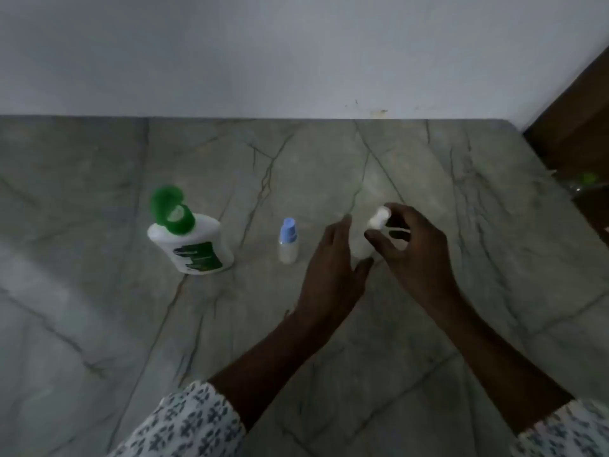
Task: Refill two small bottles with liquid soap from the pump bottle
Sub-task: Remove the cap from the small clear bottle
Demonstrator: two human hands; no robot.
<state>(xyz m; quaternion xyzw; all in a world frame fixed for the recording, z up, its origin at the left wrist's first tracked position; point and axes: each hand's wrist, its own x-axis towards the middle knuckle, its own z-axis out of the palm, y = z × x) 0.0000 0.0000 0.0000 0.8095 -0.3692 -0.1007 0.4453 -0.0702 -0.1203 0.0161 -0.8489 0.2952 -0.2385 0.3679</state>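
A white soap bottle (194, 245) with a green flip cap, its lid open, stands on the marble floor at the left. To its right stands a small clear bottle with a blue cap (288, 240). A second small bottle with a white cap (369, 239) stands between my hands. My right hand (408, 245) pinches its white cap with thumb and fingertips. My left hand (333, 268) is beside the bottle's left, fingers straight, thumb near its base; whether it touches is unclear.
The grey veined marble floor (131, 324) meets a white wall (263, 61) at the back. A dark wooden door or frame (580, 127) stands at the right, with a blurry green object (588, 178) by it.
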